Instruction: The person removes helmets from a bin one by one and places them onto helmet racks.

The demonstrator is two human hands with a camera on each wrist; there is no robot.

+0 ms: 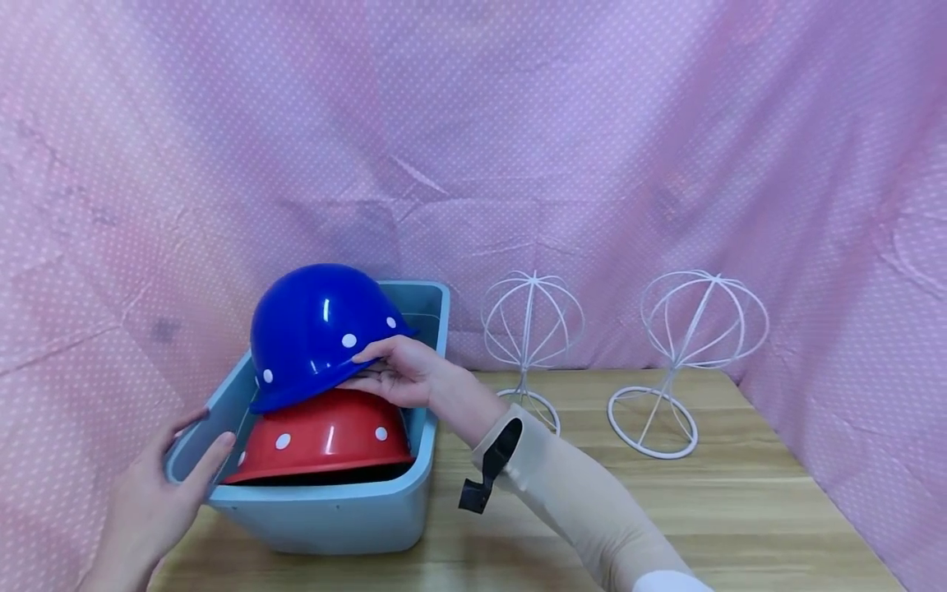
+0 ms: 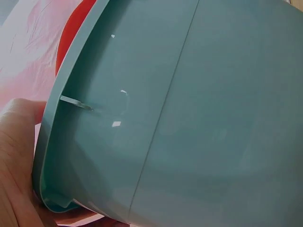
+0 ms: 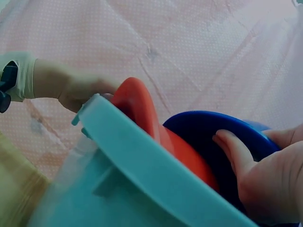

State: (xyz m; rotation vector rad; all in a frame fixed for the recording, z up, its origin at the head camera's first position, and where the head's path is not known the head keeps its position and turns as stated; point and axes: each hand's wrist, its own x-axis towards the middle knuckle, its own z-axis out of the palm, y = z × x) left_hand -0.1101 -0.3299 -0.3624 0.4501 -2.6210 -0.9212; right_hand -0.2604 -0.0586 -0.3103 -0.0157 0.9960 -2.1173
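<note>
1. Blue helmet (image 1: 314, 337): smooth plastic, high gloss.
2. Red helmet (image 1: 325, 432): smooth, shiny plastic.
3. Bin (image 1: 348, 526): smooth plastic, softly glossy.
4. Stands (image 1: 673, 367): smooth painted wire, apparently metal.
5. Tabletop (image 1: 740, 510): wood-grained, low sheen.
6. Backdrop (image 1: 518, 123): creased matt cloth.
7. Sleeve (image 1: 584, 493): matt cloth, wrinkled.

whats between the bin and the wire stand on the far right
In the head view, the other wire stand stands between the bin and the far-right stand; the right forearm also crosses that stretch.

Softly lit in the head view, faintly shadowed at the near edge of the table (image 1: 503, 563). Dimmer in the left wrist view, with glare flecks on the bin (image 2: 213, 118); hazy, blurry in the right.
</note>
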